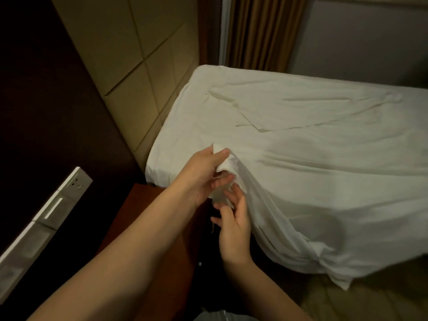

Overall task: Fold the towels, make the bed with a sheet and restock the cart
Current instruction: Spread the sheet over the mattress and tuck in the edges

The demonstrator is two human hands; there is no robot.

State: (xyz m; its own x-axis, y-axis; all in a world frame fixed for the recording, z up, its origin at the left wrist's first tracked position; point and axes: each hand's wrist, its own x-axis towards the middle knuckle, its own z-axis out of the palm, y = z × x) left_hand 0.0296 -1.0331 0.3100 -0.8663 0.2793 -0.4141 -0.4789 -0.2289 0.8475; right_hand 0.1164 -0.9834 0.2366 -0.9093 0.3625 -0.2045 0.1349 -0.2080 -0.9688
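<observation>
A white sheet (301,140) lies loosely over the bed, wrinkled, with its near edge hanging off the side down toward the floor. My left hand (203,174) pinches a bunched corner of the sheet between thumb and fingers, lifted a little above the mattress edge. Just below it, my right hand (234,223) has straight, spread fingers that touch the hanging fold of the same sheet. No towels or cart are in view.
A padded beige headboard (129,66) stands left of the bed. A reddish wooden nightstand (148,218) sits under my left forearm. A dark wall with a white switch panel (46,214) is at far left. Brown curtains (259,31) hang behind the bed.
</observation>
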